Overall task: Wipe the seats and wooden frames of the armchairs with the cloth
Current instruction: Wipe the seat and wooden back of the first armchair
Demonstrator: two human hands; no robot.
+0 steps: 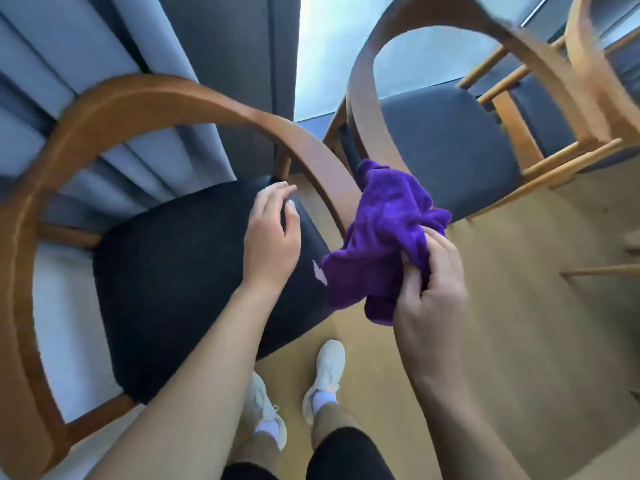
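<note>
A crumpled purple cloth [384, 237] hangs in the air between two armchairs, gripped from below by my right hand [431, 289]. My left hand [272, 233] hovers with loose, parted fingers over the dark seat [166, 289] of the near armchair and holds nothing. That chair's curved wooden frame [145, 95] arcs around the seat from the left, and its right armrest ends just behind the cloth. A second armchair with a dark seat [450, 147] and a curved wooden back [367, 74] stands to the right of it.
A third wooden armchair [588, 64] stands at the far right. Grey curtains [114, 46] hang behind the near chair, next to a bright window. The floor [519, 306] is light wood. My feet in white shoes [325, 379] stand at the seat's front corner.
</note>
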